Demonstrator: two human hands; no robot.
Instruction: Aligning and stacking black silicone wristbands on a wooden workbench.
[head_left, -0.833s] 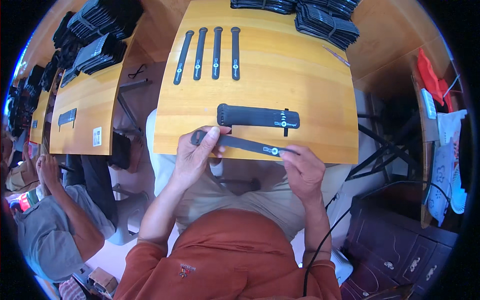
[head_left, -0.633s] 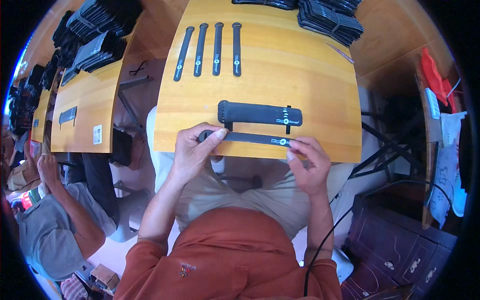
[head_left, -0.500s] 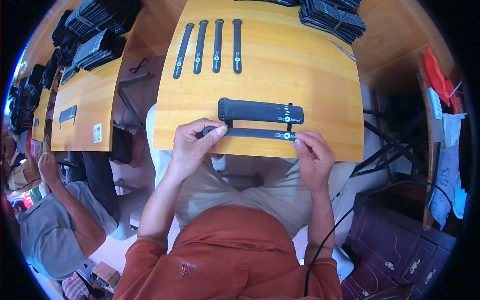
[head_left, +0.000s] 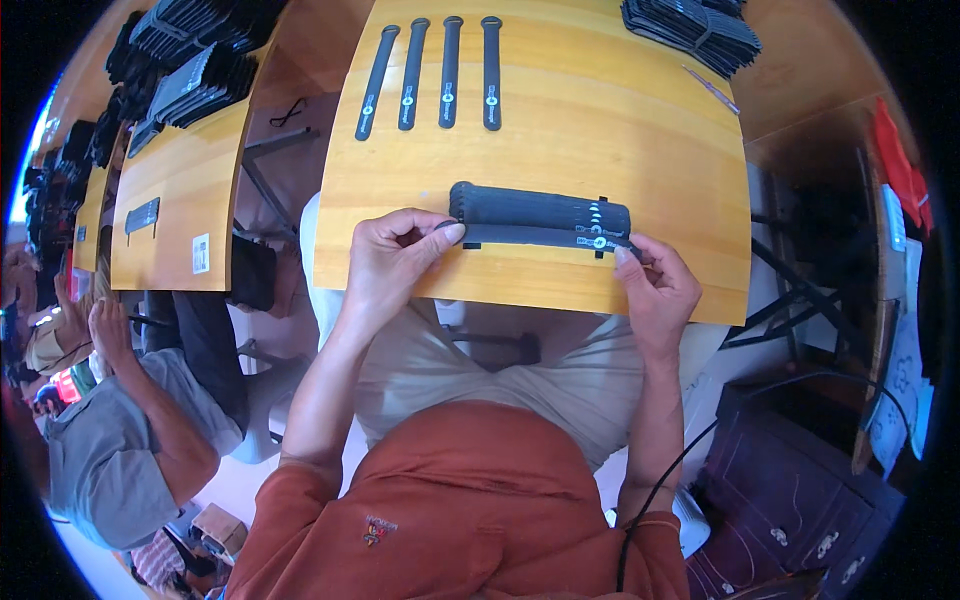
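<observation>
Between both hands, a dark strap [head_left: 530, 236] with a pale printed mark is stretched level along the near edge of a stack of like straps [head_left: 535, 206]. My left hand [head_left: 398, 254] pinches its left end between thumb and fingers. The right end is gripped by my right hand [head_left: 652, 280], beside the mark. Short black bands stick out from under the stack at its near side and at its upper right. Farther off, several single straps [head_left: 451, 75] lie side by side on the yellow wooden table [head_left: 540, 285], their looped ends pointing away from me.
Bundled dark straps [head_left: 700, 35] and a thin pen-like tool [head_left: 712, 90] lie at the table's far right. To the left, a second table [head_left: 180, 190] carries strap piles [head_left: 195, 85], and a person in grey [head_left: 130, 440] sits there. A black cable [head_left: 690, 430] runs past my right arm.
Both hands have moved the strap away from me, from just in front of the stack to against its near edge. The view has shifted slightly.
</observation>
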